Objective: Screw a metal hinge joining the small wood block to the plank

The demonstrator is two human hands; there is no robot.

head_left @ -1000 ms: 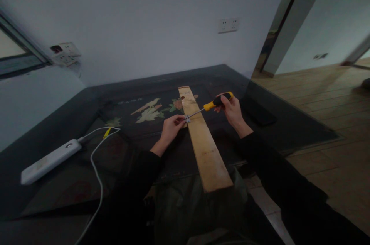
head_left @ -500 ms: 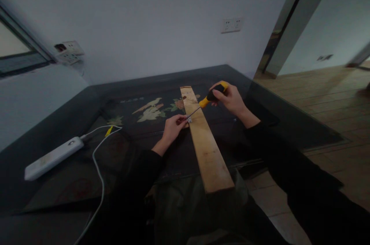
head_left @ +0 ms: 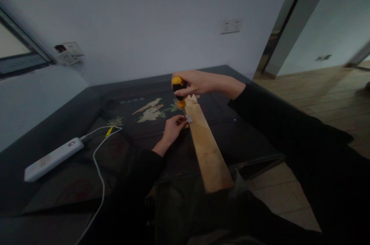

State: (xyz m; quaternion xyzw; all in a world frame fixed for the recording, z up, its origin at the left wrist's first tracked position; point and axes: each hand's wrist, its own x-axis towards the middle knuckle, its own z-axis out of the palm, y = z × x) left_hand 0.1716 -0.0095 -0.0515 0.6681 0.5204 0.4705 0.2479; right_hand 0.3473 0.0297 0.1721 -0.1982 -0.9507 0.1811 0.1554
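Note:
A long wooden board (head_left: 211,152) runs away from me across the dark table, its near end over my lap. On its left edge rests a small silvery metal piece with holes, which looks like a hinge (head_left: 189,119). My left hand (head_left: 172,128) is closed, with thumb and fingertips pinching at the hinge's left side; the exact grip is partly hidden. Above it, my right hand (head_left: 196,83) wraps around the yellow and black handle of a screwdriver (head_left: 179,90). The screwdriver stands nearly upright, its tip down at the hinge beside my left fingertips.
A white power bank (head_left: 54,159) lies on the table (head_left: 138,144) at left. Its white cable (head_left: 100,171), with a yellow tag (head_left: 109,132), runs toward me. Behind the table is a wall with sockets (head_left: 230,26). Tiled floor (head_left: 315,94) shows at right.
My right hand has moved left over the board, swinging the screwdriver from a slant to nearly upright. The left hand has stayed in place at the hinge.

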